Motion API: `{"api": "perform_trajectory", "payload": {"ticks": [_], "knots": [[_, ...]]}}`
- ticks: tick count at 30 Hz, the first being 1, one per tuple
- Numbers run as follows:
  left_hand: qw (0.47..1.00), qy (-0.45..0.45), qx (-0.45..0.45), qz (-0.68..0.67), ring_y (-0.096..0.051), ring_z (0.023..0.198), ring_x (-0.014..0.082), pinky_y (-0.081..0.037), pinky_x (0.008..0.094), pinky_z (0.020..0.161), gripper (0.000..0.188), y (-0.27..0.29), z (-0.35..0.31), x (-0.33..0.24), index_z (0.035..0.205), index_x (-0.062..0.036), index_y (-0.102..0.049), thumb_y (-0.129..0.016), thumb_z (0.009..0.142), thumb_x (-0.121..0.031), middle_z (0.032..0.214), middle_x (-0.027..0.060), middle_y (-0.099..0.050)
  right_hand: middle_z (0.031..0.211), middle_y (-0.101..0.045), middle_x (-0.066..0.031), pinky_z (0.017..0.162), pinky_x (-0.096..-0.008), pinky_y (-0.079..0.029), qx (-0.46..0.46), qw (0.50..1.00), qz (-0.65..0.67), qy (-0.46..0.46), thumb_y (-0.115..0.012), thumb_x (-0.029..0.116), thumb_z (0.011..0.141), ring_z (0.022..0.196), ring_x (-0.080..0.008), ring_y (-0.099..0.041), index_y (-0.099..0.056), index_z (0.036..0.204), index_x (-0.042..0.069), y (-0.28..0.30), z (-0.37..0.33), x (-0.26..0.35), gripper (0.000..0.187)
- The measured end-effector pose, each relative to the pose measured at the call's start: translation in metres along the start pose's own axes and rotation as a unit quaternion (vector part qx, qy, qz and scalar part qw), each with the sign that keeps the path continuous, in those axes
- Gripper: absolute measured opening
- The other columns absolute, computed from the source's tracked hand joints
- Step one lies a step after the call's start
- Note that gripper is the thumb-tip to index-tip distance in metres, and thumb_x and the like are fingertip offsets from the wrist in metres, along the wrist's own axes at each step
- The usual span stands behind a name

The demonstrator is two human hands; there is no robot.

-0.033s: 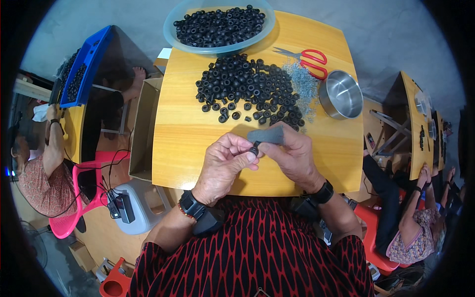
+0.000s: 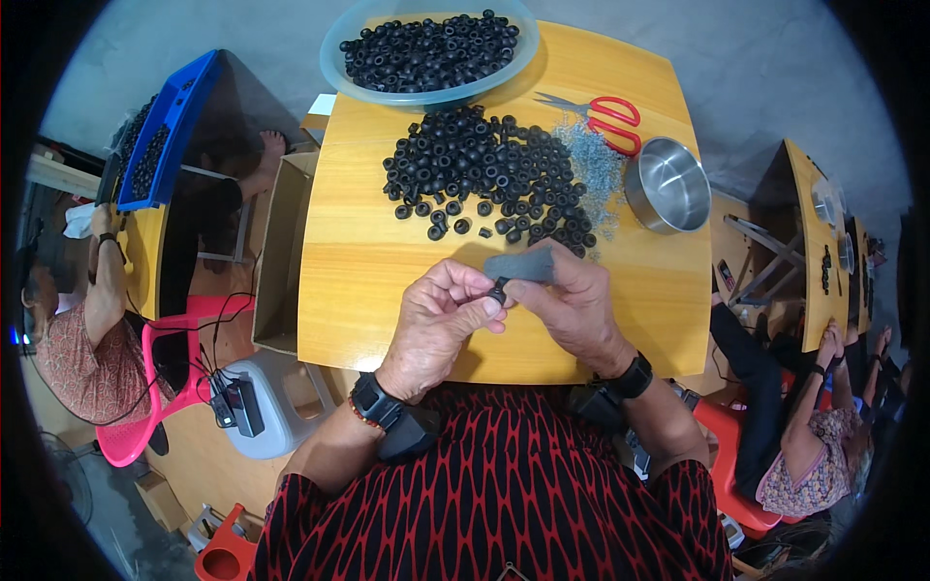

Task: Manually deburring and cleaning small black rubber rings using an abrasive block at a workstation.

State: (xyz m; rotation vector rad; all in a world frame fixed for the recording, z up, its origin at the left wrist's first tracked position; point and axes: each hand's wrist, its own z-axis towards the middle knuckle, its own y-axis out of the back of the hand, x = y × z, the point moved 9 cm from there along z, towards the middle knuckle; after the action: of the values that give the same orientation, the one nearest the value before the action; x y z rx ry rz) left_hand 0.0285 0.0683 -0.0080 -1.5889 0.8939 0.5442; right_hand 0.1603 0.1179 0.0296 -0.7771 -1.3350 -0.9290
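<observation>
Over the near part of the yellow table, my left hand (image 2: pixel 438 315) pinches a small black ring-shaped piece (image 2: pixel 497 291) between thumb and fingertips. My right hand (image 2: pixel 573 302) is closed around a flat dark grey strip (image 2: pixel 516 266), which looks like cloth or a soft pad. The strip's lower end meets the black piece, and the fingertips of both hands nearly touch there. Just beyond my hands spreads a heap of similar black rings (image 2: pixel 465 160). Fingers hide part of the held piece.
A translucent basin (image 2: pixel 334 73) full of black rings stands at the table's far edge. Red-handled scissors (image 2: pixel 615 121), a pile of thin clear-grey bits (image 2: pixel 593 165) and a steel bowl (image 2: pixel 668 184) lie to the right. Other people sit at tables on both sides.
</observation>
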Motion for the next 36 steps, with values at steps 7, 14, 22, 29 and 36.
{"api": "perform_trajectory", "payload": {"ticks": [7,14,22,29,36], "knots": [[0.999,-0.025,-0.008,0.037,-0.069,0.084,0.0159,-0.060,0.0290,0.073,0.013,0.003,0.000,-0.005,0.102,-0.0005,-0.061,-0.066,0.091,0.004,0.095,0.0109,-0.070,0.088,-0.064,-0.0047,0.069,-0.0255,-0.051,0.012,1.000,-0.007,0.013,-0.070,0.007,0.090,0.079,-0.0114,-0.063,-0.072,0.107,0.001,-0.002,0.001,0.001,0.018],[0.998,-0.013,-0.025,0.050,-0.070,0.084,0.0167,-0.059,0.0290,0.073,0.011,0.009,0.000,-0.001,0.103,0.0007,-0.064,-0.065,0.092,0.003,0.094,0.0113,-0.071,0.089,-0.064,-0.0053,0.070,-0.0266,-0.051,0.028,0.998,-0.054,0.033,-0.070,0.008,0.090,0.081,-0.0133,-0.062,-0.072,0.108,0.001,-0.001,0.002,0.006,0.019],[0.997,0.039,-0.007,-0.069,-0.071,0.086,0.0191,-0.061,0.0294,0.076,0.013,0.005,0.000,0.006,0.107,0.0011,-0.062,-0.062,0.094,0.003,0.098,0.0130,-0.070,0.091,-0.065,-0.0080,0.071,-0.0275,-0.052,0.038,0.994,-0.082,0.062,-0.069,0.006,0.089,0.082,-0.0157,-0.063,-0.071,0.107,0.000,0.000,0.003,0.009,0.019],[0.992,0.076,0.007,-0.103,-0.071,0.088,0.0215,-0.061,0.0290,0.076,0.016,0.008,0.002,0.014,0.110,0.0010,-0.061,-0.062,0.094,0.003,0.100,0.0162,-0.069,0.092,-0.065,-0.0064,0.071,-0.0261,-0.052,0.056,0.995,-0.073,0.041,-0.068,0.006,0.090,0.083,-0.0139,-0.064,-0.070,0.105,-0.001,-0.003,0.003,0.008,0.016],[0.990,0.099,-0.001,-0.104,-0.071,0.092,0.0239,-0.063,0.0309,0.079,0.018,0.004,0.001,0.017,0.111,0.0008,-0.062,-0.061,0.094,0.004,0.101,0.0172,-0.069,0.093,-0.063,-0.0099,0.070,-0.0307,-0.051,0.094,0.983,-0.132,0.082,-0.066,0.004,0.089,0.083,-0.0207,-0.065,-0.069,0.102,0.000,-0.004,0.004,0.020,0.014]]}}
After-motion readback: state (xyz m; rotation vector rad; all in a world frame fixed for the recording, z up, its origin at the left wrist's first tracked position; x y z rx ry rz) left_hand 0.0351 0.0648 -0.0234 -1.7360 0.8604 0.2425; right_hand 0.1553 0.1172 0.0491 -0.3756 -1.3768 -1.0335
